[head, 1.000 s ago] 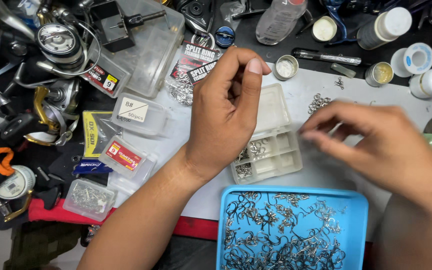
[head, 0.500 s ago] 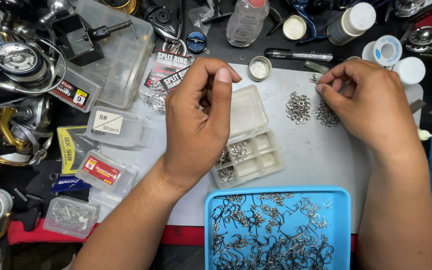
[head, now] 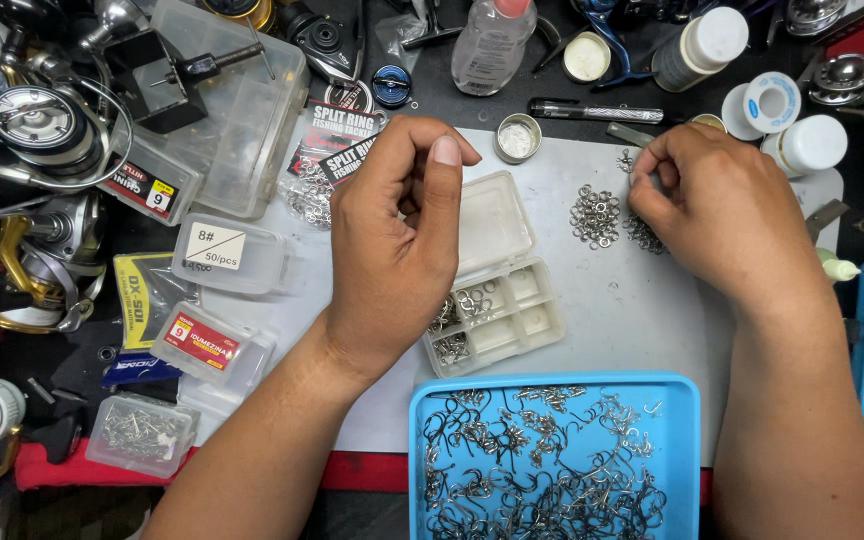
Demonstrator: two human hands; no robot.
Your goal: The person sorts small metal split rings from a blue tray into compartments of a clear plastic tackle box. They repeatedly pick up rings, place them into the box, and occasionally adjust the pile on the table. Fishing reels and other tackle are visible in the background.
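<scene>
My left hand (head: 392, 250) hovers over a small clear compartment box (head: 497, 300) with its fingers curled and the thumb pressed to the forefinger; what is in the pinch is hidden. The box lid is open, and small metal rings lie in its left cells. My right hand (head: 717, 215) rests on the white mat (head: 612, 310), its fingertips pinched into a loose pile of split rings (head: 594, 215). A blue tray (head: 552, 465) full of fishing hooks sits at the near edge between my forearms.
Fishing reels (head: 37, 130) and clear plastic tackle boxes (head: 227, 255) crowd the left side. Small packets of hooks (head: 197, 345) lie near my left forearm. Bottles (head: 492, 40), white jars (head: 812, 145), a round tin (head: 518, 137) and a pen (head: 597, 110) line the far edge.
My right hand has moved from near the compartment box out to the far right and settled on the ring pile. The left hand has stayed in its pinch. The view has shifted.
</scene>
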